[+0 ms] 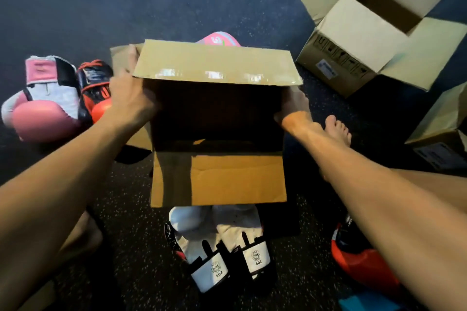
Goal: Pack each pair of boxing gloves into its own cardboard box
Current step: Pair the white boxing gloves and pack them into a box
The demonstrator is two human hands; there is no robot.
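Observation:
An open cardboard box [217, 177] sits on the dark floor in front of me, its inside dark and seemingly empty. My left hand [131, 93] grips its left wall and flap. My right hand [294, 106] grips its right wall. A pair of white gloves marked 6oz [219, 242] lies just below the box, close to me. A pink and white glove [43, 98] and a red and black glove [94, 91] lie to the left. Another pink glove [218, 39] peeks out behind the box. A second red glove [361, 260] lies under my right forearm.
A second open cardboard box [353, 33] stands at the back right, and a third box [442, 134] is at the right edge. My bare foot [337, 131] rests right of the held box. Something blue [364, 303] shows at the bottom right.

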